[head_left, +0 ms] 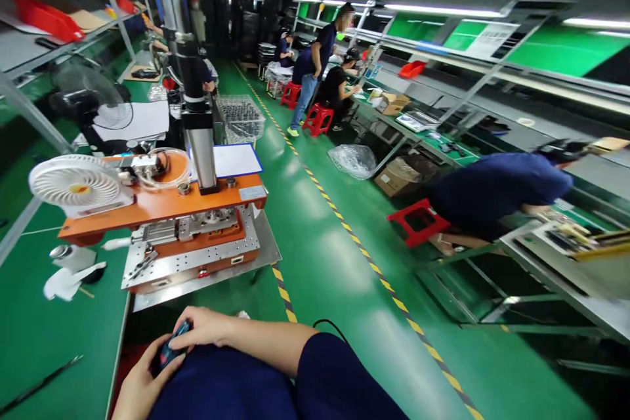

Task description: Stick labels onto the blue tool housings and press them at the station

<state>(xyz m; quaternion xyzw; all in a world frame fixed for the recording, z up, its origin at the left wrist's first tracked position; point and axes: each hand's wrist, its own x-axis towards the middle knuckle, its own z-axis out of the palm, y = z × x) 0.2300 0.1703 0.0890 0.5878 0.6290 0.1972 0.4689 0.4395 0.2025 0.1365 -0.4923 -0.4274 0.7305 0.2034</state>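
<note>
Close to my body, at the table's edge, both hands are on a small dark blue-black device (173, 345) with a spot of red on it. My left hand (140, 377) grips its lower left side, thumb and fingers around it. Fingers of my right hand (204, 328) close over its upper right side. What kind of device it is I cannot make out, since the fingers cover much of it. Just beyond my hands stands an orange and metal press (197, 230) with an upright cylinder.
A white fan (79, 185) sits on the press. On the green table (54, 328) lie tweezers (42, 384), a small bottle (73, 256) and white scraps. Right of me runs an aisle with striped tape (364, 252). A bent-over person (497, 190) works beyond it near a red stool (418, 222).
</note>
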